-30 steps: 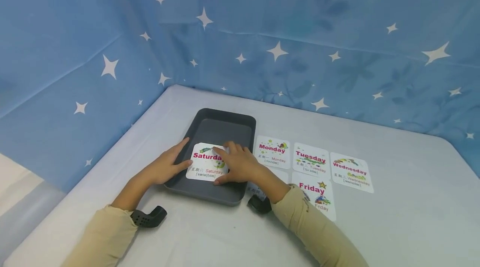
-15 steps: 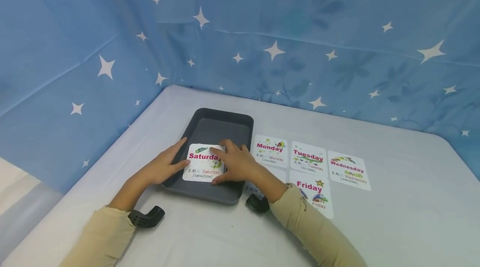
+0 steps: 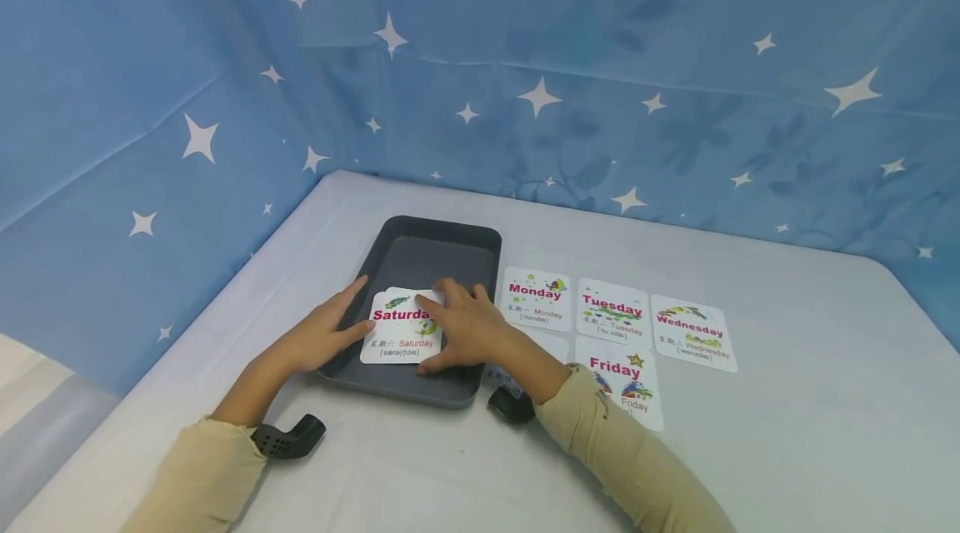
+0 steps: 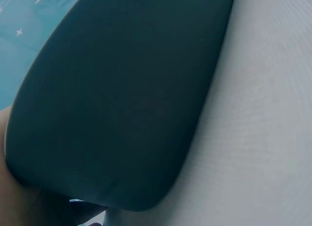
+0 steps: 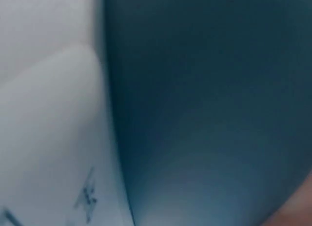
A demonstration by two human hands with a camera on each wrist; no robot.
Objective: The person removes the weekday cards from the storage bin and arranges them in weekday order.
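Observation:
In the head view, a white Saturday card (image 3: 397,335) lies over the near half of a dark grey tray (image 3: 442,254). The edge of another white card (image 3: 411,291) peeks out behind its top. My right hand (image 3: 476,331) holds the Saturday card by its right side, with the thumb at the lower corner and the index finger over the print. On the other side, my left hand (image 3: 322,337) reaches across the tray's left rim, fingers extended, thumb tip at the card's left edge. Dark wrist mounts fill most of both wrist views, hiding the fingers there.
Right of the tray lie a Monday card (image 3: 536,300), a Tuesday card (image 3: 612,310), a Wednesday card (image 3: 693,333) and a Friday card (image 3: 624,379). Another card (image 3: 551,343) is partly under the right forearm. A blue starry curtain (image 3: 585,58) borders the white table (image 3: 810,400).
The Saturday card has slid slightly left under the hands, and an offset card edge now shows behind it. The whole head view has shifted a little.

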